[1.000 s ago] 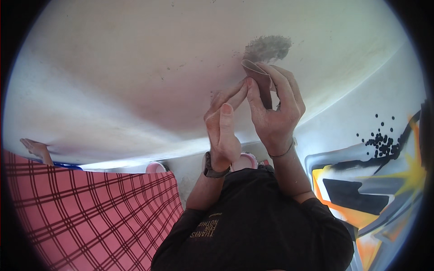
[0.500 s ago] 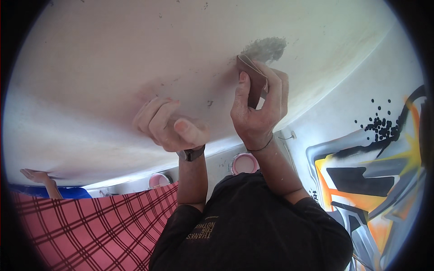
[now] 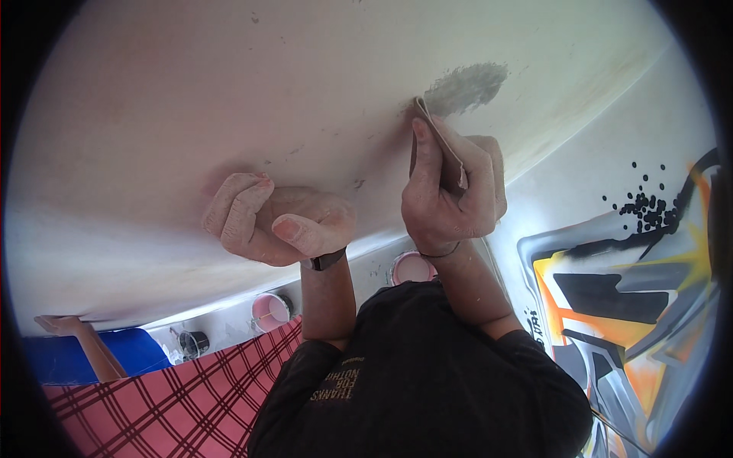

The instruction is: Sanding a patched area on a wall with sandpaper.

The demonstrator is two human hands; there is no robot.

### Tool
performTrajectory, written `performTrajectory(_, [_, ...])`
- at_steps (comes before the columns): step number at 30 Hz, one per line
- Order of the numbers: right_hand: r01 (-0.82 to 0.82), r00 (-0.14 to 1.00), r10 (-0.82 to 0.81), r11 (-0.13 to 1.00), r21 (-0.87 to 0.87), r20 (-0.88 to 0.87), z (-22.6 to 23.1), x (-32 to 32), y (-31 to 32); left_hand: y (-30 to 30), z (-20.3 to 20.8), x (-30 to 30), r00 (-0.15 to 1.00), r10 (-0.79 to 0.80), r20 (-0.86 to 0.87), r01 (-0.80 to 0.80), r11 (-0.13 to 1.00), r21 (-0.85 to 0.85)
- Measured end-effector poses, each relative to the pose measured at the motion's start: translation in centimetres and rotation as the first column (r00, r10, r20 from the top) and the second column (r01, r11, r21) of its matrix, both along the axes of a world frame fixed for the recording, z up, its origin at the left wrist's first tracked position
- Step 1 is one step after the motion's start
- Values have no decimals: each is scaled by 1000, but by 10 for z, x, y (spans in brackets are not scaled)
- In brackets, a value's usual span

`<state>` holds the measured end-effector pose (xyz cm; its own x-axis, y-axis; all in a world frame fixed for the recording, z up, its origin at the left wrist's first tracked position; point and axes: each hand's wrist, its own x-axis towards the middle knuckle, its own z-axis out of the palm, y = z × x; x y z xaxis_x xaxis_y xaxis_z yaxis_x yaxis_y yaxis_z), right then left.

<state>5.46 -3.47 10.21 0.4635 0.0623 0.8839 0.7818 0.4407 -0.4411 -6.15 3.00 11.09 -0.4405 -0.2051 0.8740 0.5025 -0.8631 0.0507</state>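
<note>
My right hand pinches a folded piece of sandpaper between thumb and fingers. The fold's upper edge meets the white wall surface, right beside a rough grey patch. To its left, my left hand is raised close to the same surface, with nothing in it. Its fingers are loosely curled and the thumb stands apart from them. Pale dust coats both hands. A dark watch sits on the left wrist and a thin band on the right.
At the far left another person's hand rests against the white surface, near red plaid cloth and a blue sheet-like thing. Pink-lined buckets and a dark bucket stand beyond. A painted mural wall rises at the right.
My right hand has shifted slightly right and down with the sandpaper, whose fold looks narrower. My left hand has turned and moved a little left. More of the blue thing and buckets shows.
</note>
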Motion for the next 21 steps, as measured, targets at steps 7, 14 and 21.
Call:
performTrajectory(7, [-32,998,36,998,-61,57,4,5,-3,0,0,0,998,35,-51,-36,999,-5])
performTrajectory(14, [-28,998,30,999,-47,62,3,10,-2,-1,-1,4,999,35,-38,-35,999,-20])
performTrajectory(21, [-53,996,54,998,-32,64,2,14,3,-1,-4,7,1000,-13,-14,13,1000,-16])
